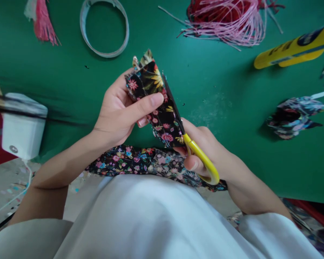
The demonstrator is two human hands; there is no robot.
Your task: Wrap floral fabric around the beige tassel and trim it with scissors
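Note:
My left hand (124, 106) pinches a folded piece of black floral fabric (164, 126), thumb on top and fingers underneath. Yellow-handled scissors (201, 156) are in my right hand (202, 144), their dark blades lying along the fabric's right edge. How far the blades are apart is hard to see. Below my hands, a longer strip of similar floral fabric (124, 160) lies along the table's near edge, against my shirt.
On the green table (237, 162) are a white ring (104, 55), a bundle of pink and red cords (232, 25), a pink tassel (44, 25), a yellow tube-like container (283, 52) and a rolled floral fabric piece (288, 118). A white corded device (23, 133) stands at left.

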